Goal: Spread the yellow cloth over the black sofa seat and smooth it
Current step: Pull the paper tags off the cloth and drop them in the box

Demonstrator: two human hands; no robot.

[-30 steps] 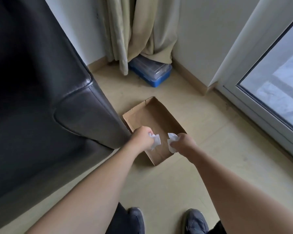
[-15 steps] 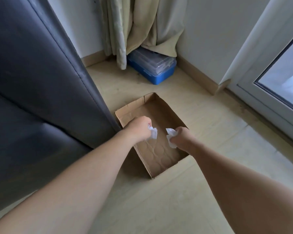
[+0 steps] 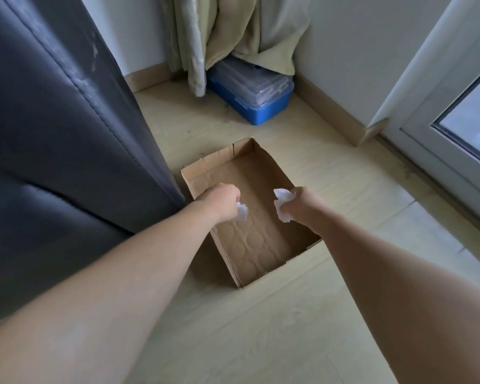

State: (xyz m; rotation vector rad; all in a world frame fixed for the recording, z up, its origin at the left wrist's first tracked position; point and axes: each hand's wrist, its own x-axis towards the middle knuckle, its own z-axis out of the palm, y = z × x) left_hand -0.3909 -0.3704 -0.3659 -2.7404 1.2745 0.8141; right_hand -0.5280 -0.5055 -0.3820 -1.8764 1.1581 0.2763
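Observation:
The black sofa (image 3: 53,139) fills the left side; only its outer side and arm show, and the seat is out of view. No yellow cloth appears. My left hand (image 3: 222,199) grips a crumpled white paper scrap (image 3: 242,213) over an open cardboard box (image 3: 203,169) on the floor. My right hand (image 3: 298,205) grips another crumpled white paper scrap (image 3: 282,203) above the same box, a short gap from the left one.
A blue plastic bin with a clear lid (image 3: 257,95) sits in the corner under a pale curtain (image 3: 227,34). A glass door with a white frame (image 3: 455,112) runs along the right. Light wood floor lies in front of the box.
The view has dropped closer to the box and tilted away from the sofa seat. Both hands have gone lower over the box, still holding the paper scraps, and my shoes have left the view.

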